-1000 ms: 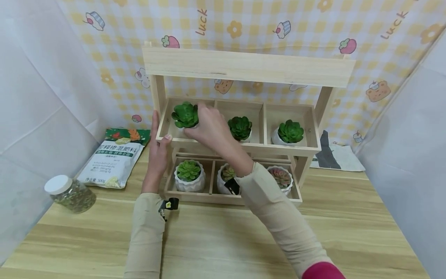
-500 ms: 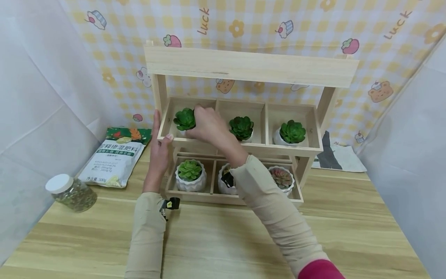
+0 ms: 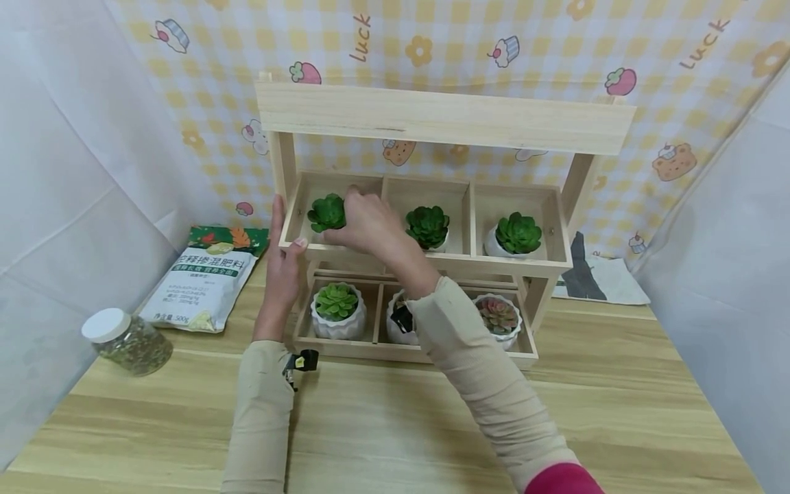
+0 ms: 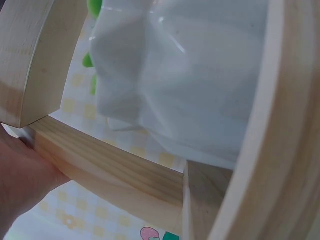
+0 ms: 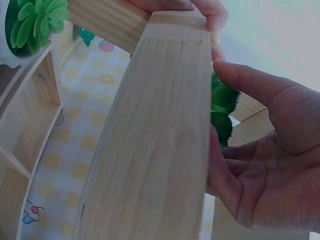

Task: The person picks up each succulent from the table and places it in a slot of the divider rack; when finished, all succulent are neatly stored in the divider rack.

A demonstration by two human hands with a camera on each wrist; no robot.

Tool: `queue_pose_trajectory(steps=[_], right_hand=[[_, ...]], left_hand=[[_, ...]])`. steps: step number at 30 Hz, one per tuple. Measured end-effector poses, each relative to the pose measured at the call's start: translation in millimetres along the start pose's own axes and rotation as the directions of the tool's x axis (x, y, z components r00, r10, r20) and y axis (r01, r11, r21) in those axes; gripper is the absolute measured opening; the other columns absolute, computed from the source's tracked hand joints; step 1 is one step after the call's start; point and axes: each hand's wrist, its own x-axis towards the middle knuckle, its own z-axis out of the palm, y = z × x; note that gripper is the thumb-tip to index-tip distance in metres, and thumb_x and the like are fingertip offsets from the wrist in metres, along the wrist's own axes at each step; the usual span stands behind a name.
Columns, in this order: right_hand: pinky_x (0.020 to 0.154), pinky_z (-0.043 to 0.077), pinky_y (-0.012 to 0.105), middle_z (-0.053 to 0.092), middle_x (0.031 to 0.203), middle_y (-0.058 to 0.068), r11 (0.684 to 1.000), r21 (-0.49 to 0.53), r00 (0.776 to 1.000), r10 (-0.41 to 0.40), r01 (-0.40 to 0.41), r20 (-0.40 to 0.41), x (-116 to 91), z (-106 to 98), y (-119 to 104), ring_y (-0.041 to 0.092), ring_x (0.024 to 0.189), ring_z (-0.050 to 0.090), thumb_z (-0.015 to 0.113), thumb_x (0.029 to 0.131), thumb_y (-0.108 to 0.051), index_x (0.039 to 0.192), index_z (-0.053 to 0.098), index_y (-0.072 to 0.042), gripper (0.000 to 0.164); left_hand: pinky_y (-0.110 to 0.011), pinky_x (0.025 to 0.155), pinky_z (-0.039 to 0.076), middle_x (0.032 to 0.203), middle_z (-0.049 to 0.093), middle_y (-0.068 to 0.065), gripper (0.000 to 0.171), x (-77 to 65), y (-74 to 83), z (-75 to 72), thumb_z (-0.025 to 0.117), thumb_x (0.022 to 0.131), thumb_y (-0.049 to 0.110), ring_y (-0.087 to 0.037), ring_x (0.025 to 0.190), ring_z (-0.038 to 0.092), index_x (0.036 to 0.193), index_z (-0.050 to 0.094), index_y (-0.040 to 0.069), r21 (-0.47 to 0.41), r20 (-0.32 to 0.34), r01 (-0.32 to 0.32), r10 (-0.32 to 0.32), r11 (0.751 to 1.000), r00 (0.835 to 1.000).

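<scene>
A two-tier wooden plant stand [image 3: 444,118] stands against the back cloth. My right hand [image 3: 373,223] reaches into the upper left compartment and holds a dark green potted succulent [image 3: 327,213]; its pot is mostly hidden by the hand and front rim. In the right wrist view, the fingers and thumb surround the succulent [image 5: 225,110] behind a wooden board. My left hand [image 3: 282,278] grips the upper tier's left end, its thumb on the front rim. Two similar succulents occupy the middle [image 3: 427,226] and right [image 3: 518,233] compartments.
Below, the lower tier holds a light green succulent [image 3: 336,302], a partly hidden middle pot [image 3: 398,333] and a reddish succulent [image 3: 497,315]. At left lie a fertilizer bag [image 3: 206,285] and a white-lidded jar [image 3: 132,346]. A printed sheet [image 3: 607,278] lies at right.
The right hand has lowered the dark green potted succulent slightly within the upper left compartment. The left hand has kept its grip on the stand's end.
</scene>
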Motion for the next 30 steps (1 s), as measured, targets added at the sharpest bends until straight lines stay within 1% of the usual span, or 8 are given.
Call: queue_pose_trajectory(steps=[3, 6, 11, 16, 19, 21, 26, 30], right_hand=[[0.06, 0.048, 0.03, 0.06, 0.097, 0.008, 0.999, 0.034, 1.0, -0.018, 0.018, 0.006, -3, -2, 2, 0.019, 0.078, 0.058, 0.064, 0.08, -0.051, 0.132, 0.043, 0.0, 0.076], [0.074, 0.049, 0.031, 0.058, 0.118, 0.011, 0.996, 0.061, 0.998, -0.061, 0.062, -0.022, -11, -6, 4, 0.021, 0.096, 0.058, 0.061, 0.083, -0.052, 0.137, 0.039, -0.001, 0.078], [0.084, 0.045, 0.03, 0.054, 0.124, 0.008, 0.962, 0.132, 0.967, -0.225, 0.24, -0.124, -40, -14, 16, 0.018, 0.103, 0.054, 0.059, 0.088, -0.041, 0.136, 0.043, -0.003, 0.063], [0.083, 0.048, 0.026, 0.054, 0.124, 0.01, 0.837, 0.308, 0.888, -0.392, 0.453, -0.239, -81, -11, 47, 0.018, 0.107, 0.055, 0.061, 0.09, -0.025, 0.128, 0.05, -0.002, 0.046], [0.08, 0.05, 0.026, 0.057, 0.119, 0.01, 0.759, 0.371, 0.841, -0.434, 0.535, -0.323, -104, -5, 71, 0.02, 0.102, 0.059, 0.062, 0.089, -0.016, 0.124, 0.052, 0.0, 0.039], [0.079, 0.051, 0.027, 0.059, 0.115, 0.009, 0.737, 0.366, 0.812, -0.43, 0.568, -0.394, -118, -1, 88, 0.019, 0.099, 0.06, 0.062, 0.088, -0.01, 0.121, 0.054, 0.0, 0.035], [0.074, 0.052, 0.028, 0.064, 0.104, 0.009, 0.748, 0.332, 0.765, -0.349, 0.575, -0.541, -141, 11, 128, 0.021, 0.094, 0.061, 0.062, 0.084, 0.003, 0.114, 0.059, 0.0, 0.03], [0.076, 0.051, 0.025, 0.064, 0.101, 0.013, 0.778, 0.319, 0.761, -0.293, 0.542, -0.579, -156, 22, 154, 0.021, 0.091, 0.061, 0.061, 0.084, 0.006, 0.111, 0.06, 0.001, 0.028]], left_hand=[[-0.048, 0.108, 0.015, 0.155, 0.003, 0.004, 0.072, -0.1, -0.3, 1.3, 0.043, 0.09, 0.016, -0.022, 0.138, 0.013, 0.151, 0.005, 0.024, 0.009, 0.002, 0.006, -0.006, 1.0, 1.0], [-0.049, 0.107, 0.016, 0.155, 0.004, 0.004, 0.072, -0.8, -0.1, 2.3, 0.042, 0.089, 0.016, -0.024, 0.138, 0.014, 0.151, 0.005, 0.025, 0.018, 0.0, 0.016, -0.016, 1.0, 1.0], [-0.05, 0.107, 0.016, 0.155, 0.006, 0.002, 0.072, -1.0, -0.1, 2.7, 0.042, 0.09, 0.014, -0.024, 0.137, 0.016, 0.151, 0.006, 0.025, 0.024, -0.005, 0.016, -0.016, 1.0, 1.0], [-0.047, 0.108, 0.014, 0.155, 0.006, 0.0, 0.072, 0.9, -0.8, 2.8, 0.041, 0.089, 0.012, -0.022, 0.138, 0.015, 0.151, 0.006, 0.018, 0.019, -0.011, -0.023, 0.023, 1.0, 1.0], [-0.046, 0.108, 0.013, 0.155, 0.006, -0.001, 0.072, 1.9, -0.8, 2.5, 0.041, 0.089, 0.012, -0.023, 0.138, 0.015, 0.151, 0.005, 0.016, 0.016, -0.011, -0.039, 0.039, 0.999, 0.999], [-0.046, 0.108, 0.013, 0.155, 0.006, -0.001, 0.072, 2.1, -0.7, 2.3, 0.041, 0.089, 0.012, -0.022, 0.138, 0.014, 0.151, 0.005, 0.016, 0.017, -0.014, -0.037, 0.038, 0.999, 0.999], [-0.042, 0.109, 0.012, 0.155, 0.004, 0.001, 0.073, 1.5, -2.1, 2.1, 0.041, 0.088, 0.011, -0.021, 0.139, 0.012, 0.151, 0.004, 0.015, -0.004, -0.014, -0.034, 0.034, 0.999, 0.999], [-0.042, 0.109, 0.011, 0.155, 0.003, 0.001, 0.074, 0.8, -2.6, 3.7, 0.042, 0.088, 0.012, -0.021, 0.139, 0.011, 0.151, 0.004, 0.015, -0.022, -0.009, -0.029, 0.029, 0.999, 1.0]])
